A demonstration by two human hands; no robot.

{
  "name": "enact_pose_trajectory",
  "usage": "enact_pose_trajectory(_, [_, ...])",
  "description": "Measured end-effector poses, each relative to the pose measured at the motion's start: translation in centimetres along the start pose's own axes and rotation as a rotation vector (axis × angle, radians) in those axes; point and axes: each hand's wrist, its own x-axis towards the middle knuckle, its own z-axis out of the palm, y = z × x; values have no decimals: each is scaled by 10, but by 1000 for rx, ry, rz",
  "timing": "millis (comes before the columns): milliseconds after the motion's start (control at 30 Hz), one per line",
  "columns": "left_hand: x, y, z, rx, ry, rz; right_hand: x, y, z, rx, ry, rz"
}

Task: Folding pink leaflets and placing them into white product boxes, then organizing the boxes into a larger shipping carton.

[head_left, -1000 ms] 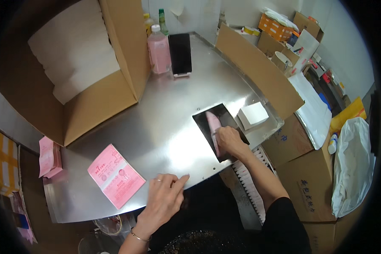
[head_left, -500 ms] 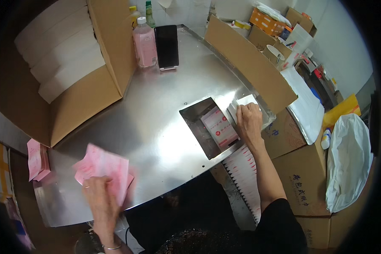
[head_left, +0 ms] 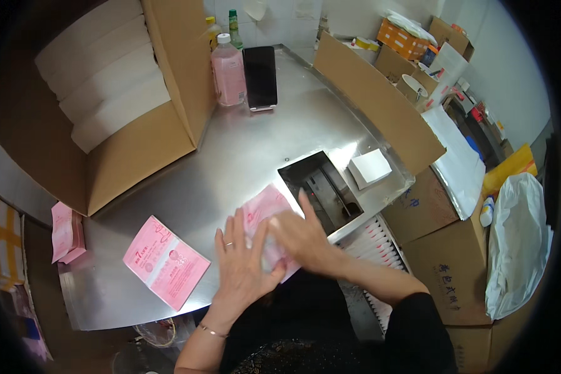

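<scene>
A pink plastic tissue packet (head_left: 267, 202) lies on the steel table just left of a rectangular opening (head_left: 322, 187), partly covered by my hands. My left hand (head_left: 246, 271) rests on its near left side, fingers spread out. Over its right side is my right hand (head_left: 302, 243), with one finger pointing up toward the opening; its other fingers are smeared by motion, and their grip is hidden. A flat stack of printed pink packaging (head_left: 167, 263) sits to the left of my left hand. Right of the opening stands a white block of folded tissues (head_left: 369, 168).
An open cardboard box (head_left: 140, 168) holding white stacks stands at the left rear. A pink-liquid bottle (head_left: 229, 71) and a black phone (head_left: 260, 78) are behind. Another pink packet (head_left: 68, 234) sits at the left edge. Brown cartons (head_left: 445, 262) and a white bag (head_left: 518, 249) crowd the right.
Both hands have come together at the table's middle. The right has left the white tissues, the left the pink stack. The pink-and-white packet has gone from the opening; a pink packet is beneath my hands.
</scene>
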Motion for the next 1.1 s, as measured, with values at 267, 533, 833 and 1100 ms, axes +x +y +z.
enact_pose_trajectory(267, [-2, -10, -3, 114, -39, 23, -2, 19, -17, 31, 279, 63])
enact_pose_trajectory(533, [14, 8, -1, 193, 84, -50, -61, 130, -38, -560, 218, 630])
enact_pose_trajectory(833, [10, 18, -5, 255, -87, 30, -64, 140, -43, -363, 354, 608])
enact_pose_trajectory(1100, [14, 14, -1, 101, 53, 70, -63, 145, -46, -340, 306, 664])
